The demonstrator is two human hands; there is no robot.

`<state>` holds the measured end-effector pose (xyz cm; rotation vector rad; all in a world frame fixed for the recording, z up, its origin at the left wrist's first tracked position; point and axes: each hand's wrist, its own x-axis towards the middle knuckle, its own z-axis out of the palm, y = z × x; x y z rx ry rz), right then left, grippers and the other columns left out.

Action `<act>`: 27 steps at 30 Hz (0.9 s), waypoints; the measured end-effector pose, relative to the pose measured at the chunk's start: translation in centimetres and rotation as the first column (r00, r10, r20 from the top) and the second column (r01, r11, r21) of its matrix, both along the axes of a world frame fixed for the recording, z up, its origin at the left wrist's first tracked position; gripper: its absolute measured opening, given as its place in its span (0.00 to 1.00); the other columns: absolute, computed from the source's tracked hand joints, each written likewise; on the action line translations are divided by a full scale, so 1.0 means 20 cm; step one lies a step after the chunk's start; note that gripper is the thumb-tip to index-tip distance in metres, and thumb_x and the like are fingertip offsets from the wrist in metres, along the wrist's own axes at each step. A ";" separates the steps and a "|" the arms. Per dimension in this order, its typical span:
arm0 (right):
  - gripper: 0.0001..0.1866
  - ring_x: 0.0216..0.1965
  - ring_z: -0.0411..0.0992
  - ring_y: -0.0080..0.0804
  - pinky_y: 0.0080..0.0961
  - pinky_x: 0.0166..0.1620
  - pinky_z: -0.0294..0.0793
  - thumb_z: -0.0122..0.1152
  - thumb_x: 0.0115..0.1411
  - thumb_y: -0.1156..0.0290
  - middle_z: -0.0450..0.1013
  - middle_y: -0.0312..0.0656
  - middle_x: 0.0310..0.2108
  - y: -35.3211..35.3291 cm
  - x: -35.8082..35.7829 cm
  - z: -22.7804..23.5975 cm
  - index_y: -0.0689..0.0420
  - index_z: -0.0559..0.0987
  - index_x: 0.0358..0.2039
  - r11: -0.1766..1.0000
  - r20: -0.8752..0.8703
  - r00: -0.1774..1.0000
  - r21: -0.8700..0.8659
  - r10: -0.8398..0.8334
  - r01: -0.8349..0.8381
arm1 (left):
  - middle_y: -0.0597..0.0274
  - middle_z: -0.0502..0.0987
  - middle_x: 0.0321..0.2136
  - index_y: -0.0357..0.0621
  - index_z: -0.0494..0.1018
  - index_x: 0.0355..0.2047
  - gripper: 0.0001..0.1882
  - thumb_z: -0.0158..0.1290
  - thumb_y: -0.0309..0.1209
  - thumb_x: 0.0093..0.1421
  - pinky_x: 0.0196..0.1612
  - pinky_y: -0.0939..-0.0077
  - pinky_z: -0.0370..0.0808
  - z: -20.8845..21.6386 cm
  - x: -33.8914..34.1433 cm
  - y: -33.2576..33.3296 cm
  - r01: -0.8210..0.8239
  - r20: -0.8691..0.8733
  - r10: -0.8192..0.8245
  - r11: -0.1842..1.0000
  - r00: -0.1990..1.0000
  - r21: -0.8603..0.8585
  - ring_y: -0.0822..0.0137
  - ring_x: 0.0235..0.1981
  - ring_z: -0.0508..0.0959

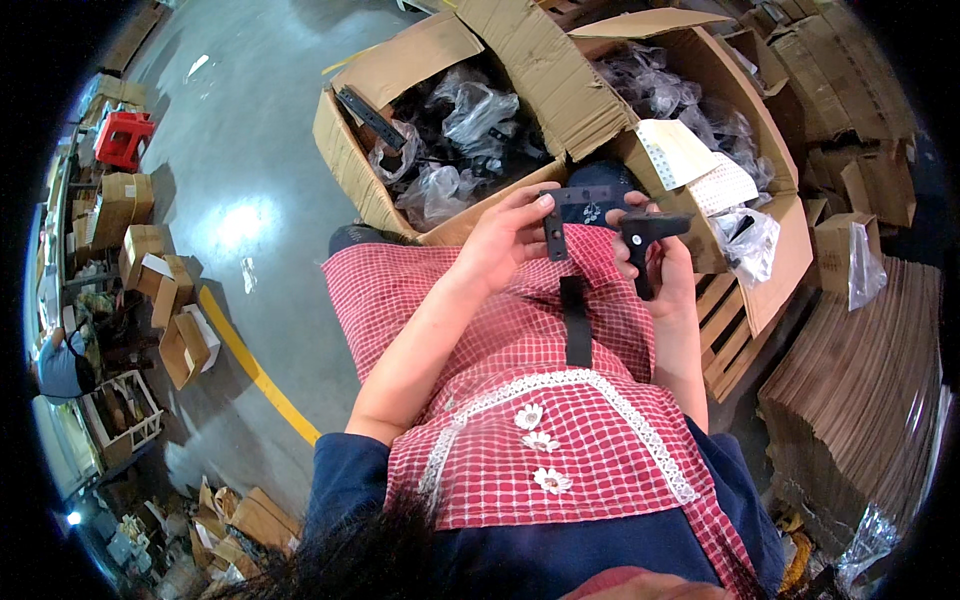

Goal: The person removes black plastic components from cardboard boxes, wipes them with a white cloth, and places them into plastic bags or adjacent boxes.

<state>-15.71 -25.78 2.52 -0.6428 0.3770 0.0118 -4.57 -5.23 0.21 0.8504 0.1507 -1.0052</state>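
Note:
Above my lap, my left hand (503, 238) pinches a flat black L-shaped bracket (555, 237) with small holes, its longer arm pointing right. My right hand (672, 272) is wrapped round a black handle-shaped part (640, 236) with a flat top and a small round light spot. The two black pieces are close together; whether they touch is hard to tell. On the red checked apron (480, 340) over my lap lies a black strip (576, 322).
An open carton (365, 190) of bagged black parts stands ahead. Another carton (770, 260) with bagged parts and paper sheets (676, 152) sits right, on a wooden pallet (728, 340). Flattened cardboard (850, 390) is stacked at right. A yellow floor line (250, 365) and a red stool (124, 138) are left.

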 end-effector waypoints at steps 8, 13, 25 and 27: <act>0.18 0.43 0.76 0.33 0.23 0.45 0.75 0.62 0.55 0.79 0.77 0.49 0.44 0.03 0.04 0.15 0.65 0.77 0.47 0.891 0.076 0.996 -0.450 -0.036 0.067 | 0.66 0.80 0.39 0.40 0.75 0.50 0.15 0.56 0.26 0.62 0.35 0.83 0.75 -0.05 -0.01 -0.01 -0.044 0.106 0.048 0.998 0.993 -0.040 0.76 0.34 0.78; 0.14 0.48 0.76 0.35 0.28 0.54 0.73 0.58 0.60 0.79 0.78 0.50 0.45 0.02 0.05 0.16 0.66 0.78 0.46 0.873 0.131 0.991 -0.482 -0.014 0.076 | 0.61 0.80 0.41 0.36 0.75 0.51 0.15 0.53 0.25 0.64 0.41 0.84 0.76 -0.02 -0.03 -0.02 -0.045 0.092 0.047 0.999 0.995 -0.020 0.74 0.37 0.79; 0.24 0.53 0.72 0.33 0.26 0.57 0.70 0.48 0.57 0.88 0.74 0.47 0.52 0.16 0.05 0.21 0.64 0.75 0.54 0.735 0.247 0.969 -0.659 0.015 0.157 | 0.63 0.76 0.41 0.37 0.67 0.56 0.22 0.50 0.38 0.66 0.47 0.76 0.74 0.19 -0.12 -0.02 -0.007 0.349 0.018 0.999 0.937 -0.032 0.72 0.42 0.77; 0.26 0.51 0.72 0.31 0.25 0.56 0.70 0.49 0.57 0.88 0.73 0.45 0.52 0.17 0.06 0.22 0.63 0.72 0.57 0.719 0.221 0.975 -0.682 0.027 0.134 | 0.65 0.75 0.42 0.37 0.65 0.58 0.30 0.59 0.39 0.61 0.49 0.77 0.72 0.21 -0.15 0.00 0.099 0.461 -0.084 0.995 0.883 -0.009 0.73 0.42 0.75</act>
